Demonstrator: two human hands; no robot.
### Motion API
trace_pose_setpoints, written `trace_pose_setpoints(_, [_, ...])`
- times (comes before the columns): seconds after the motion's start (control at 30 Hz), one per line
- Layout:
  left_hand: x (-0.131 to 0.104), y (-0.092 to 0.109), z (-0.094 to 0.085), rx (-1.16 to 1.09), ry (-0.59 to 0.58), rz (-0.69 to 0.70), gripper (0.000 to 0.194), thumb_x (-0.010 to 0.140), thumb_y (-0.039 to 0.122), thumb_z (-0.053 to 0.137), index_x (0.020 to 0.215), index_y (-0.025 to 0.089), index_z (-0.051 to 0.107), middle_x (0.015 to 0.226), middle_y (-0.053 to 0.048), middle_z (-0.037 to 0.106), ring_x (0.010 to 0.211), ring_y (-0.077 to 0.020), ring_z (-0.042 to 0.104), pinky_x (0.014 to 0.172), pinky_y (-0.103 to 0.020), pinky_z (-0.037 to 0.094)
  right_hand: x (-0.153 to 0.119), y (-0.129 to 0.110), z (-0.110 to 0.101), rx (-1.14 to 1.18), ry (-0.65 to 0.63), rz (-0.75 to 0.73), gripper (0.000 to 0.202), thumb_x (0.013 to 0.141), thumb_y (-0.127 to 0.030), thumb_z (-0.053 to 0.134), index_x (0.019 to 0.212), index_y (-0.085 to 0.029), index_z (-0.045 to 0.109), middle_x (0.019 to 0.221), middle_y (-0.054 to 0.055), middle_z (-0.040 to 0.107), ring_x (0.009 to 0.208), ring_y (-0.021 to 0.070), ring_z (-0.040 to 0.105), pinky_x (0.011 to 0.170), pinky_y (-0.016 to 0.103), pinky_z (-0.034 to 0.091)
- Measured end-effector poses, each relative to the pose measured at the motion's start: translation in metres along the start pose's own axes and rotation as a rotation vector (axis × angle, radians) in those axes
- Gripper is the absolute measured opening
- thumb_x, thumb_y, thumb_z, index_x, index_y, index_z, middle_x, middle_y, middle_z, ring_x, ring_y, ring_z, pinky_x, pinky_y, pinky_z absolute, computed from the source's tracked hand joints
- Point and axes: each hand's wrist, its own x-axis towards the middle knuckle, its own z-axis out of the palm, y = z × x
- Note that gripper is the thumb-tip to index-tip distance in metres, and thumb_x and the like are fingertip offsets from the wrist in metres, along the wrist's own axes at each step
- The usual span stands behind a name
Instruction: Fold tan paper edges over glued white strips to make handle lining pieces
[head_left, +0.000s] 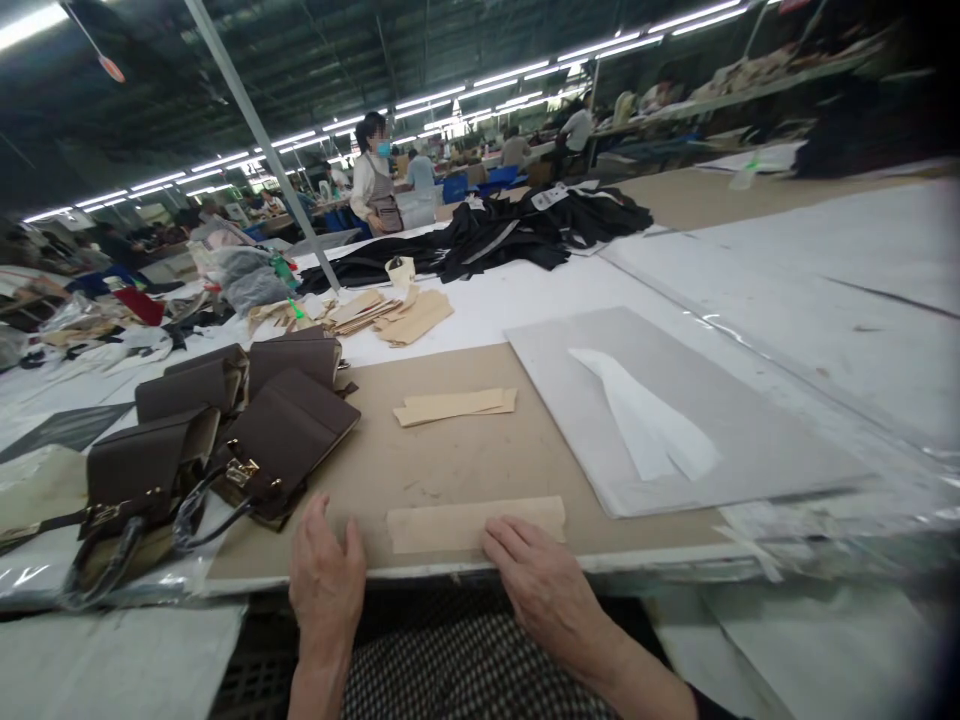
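A beige strip (439,528) of paper or thin material lies flat near the front edge of the table. My right hand (536,575) rests its fingertips on the strip's right half, fingers extended and not wrapped around it. To the left of the strip, apart from it, my left hand (326,560) is at the table edge with thumb and fingers apart, holding nothing. Just beyond that hand is a dark brown handbag (292,440) with gold-coloured hardware. Farther in, two overlapping beige strips (456,405) lie on the brown board (480,465).
More brown handbags (150,450) are grouped at the left. A grey sheet (540,365) carries white cut pieces (649,420) on the right. Beige pieces (416,318) and black fabric (510,235) lie farther back. A person (375,180) stands beyond the table, near a slanting pole (262,140).
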Motion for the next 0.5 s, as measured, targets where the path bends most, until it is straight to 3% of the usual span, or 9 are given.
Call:
trace_pose_setpoints(0.07, [-0.001,0.01,-0.007,-0.084,0.005,0.157,0.028,0.099,0.027,0.041,0.123,0.018,0.055,0.118,-0.014,0.065,0.114,-0.0297,0.062,0.099,-0.047,0.051,0.001,0.001,0.0,-0.005,0.013,0.001,0.039,0.083,0.003,0.051,0.117,-0.012,0.062,0.118,0.013,0.065,0.107,0.0292,0.057,0.094,0.043,0.053])
trace_pose_setpoints(0.2, [-0.023,0.034,0.0,-0.188,-0.304,0.532,0.03,0.099,0.018,0.038,0.117,0.024,0.062,0.103,-0.008,0.072,0.096,-0.0236,0.069,0.086,-0.037,0.056,0.0,-0.002,-0.003,-0.013,-0.017,0.03,0.031,0.085,0.0,0.055,0.113,-0.013,0.062,0.113,0.011,0.065,0.104,0.0277,0.057,0.094,0.041,0.052])
trace_pose_setpoints(0.3, [-0.028,0.031,0.013,-0.097,-0.357,0.607,0.037,0.095,0.018,0.039,0.122,0.026,0.063,0.103,-0.007,0.076,0.093,-0.0256,0.072,0.08,-0.039,0.059,0.0,-0.001,-0.011,0.031,-0.101,0.057,0.023,0.084,-0.003,0.056,0.103,-0.016,0.063,0.105,0.008,0.066,0.098,0.0251,0.059,0.09,0.036,0.051])
trace_pose_setpoints(0.4, [-0.01,0.036,0.018,-0.021,-0.443,0.607,0.031,0.093,0.029,0.045,0.114,0.03,0.068,0.099,-0.007,0.077,0.09,-0.0283,0.073,0.077,-0.042,0.059,-0.003,0.007,-0.025,0.155,-0.133,0.114,0.027,0.081,-0.004,0.057,0.103,-0.017,0.063,0.102,0.007,0.068,0.098,0.0232,0.062,0.09,0.033,0.051])
trace_pose_setpoints(0.5, [0.009,0.083,0.009,-0.066,-0.476,0.64,0.028,0.094,0.038,0.047,0.109,0.031,0.07,0.102,-0.006,0.077,0.093,-0.0283,0.072,0.081,-0.043,0.057,-0.018,0.021,-0.047,0.256,0.028,0.182,0.033,0.082,-0.004,0.052,0.11,-0.018,0.064,0.104,0.006,0.07,0.098,0.0222,0.064,0.091,0.033,0.051])
